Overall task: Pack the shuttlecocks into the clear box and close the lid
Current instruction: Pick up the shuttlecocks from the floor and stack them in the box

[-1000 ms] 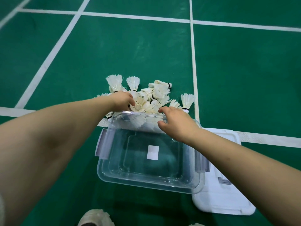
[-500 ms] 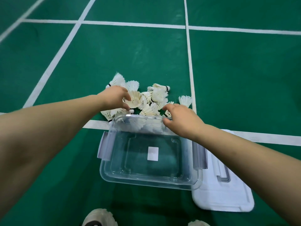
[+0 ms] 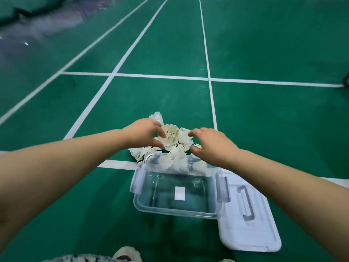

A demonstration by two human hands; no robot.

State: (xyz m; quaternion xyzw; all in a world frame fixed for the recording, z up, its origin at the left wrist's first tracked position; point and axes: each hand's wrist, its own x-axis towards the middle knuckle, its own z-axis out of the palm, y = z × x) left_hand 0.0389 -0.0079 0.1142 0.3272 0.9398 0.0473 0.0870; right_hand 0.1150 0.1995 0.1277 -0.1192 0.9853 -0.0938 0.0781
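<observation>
A heap of white feather shuttlecocks (image 3: 172, 138) lies on the green court floor just beyond the clear box (image 3: 177, 210). The box stands open with only a white label on its bottom. My left hand (image 3: 145, 134) grips the heap from the left, fingers and thumb curled round several shuttlecocks. My right hand (image 3: 209, 143) cups the heap from the right with curled fingers. More shuttlecocks (image 3: 138, 151) lie at the box's far left corner. The white lid (image 3: 251, 233) with a grey handle lies flat beside the box on the right.
White court lines (image 3: 209, 79) cross the green floor ahead. A shoe tip (image 3: 127, 254) shows at the bottom edge, near the box's front. A dark object (image 3: 346, 80) sits at the far right edge.
The view has tilted up, showing more court. Both hands have closed in on the heap from either side and gathered the shuttlecocks into a tighter bunch.
</observation>
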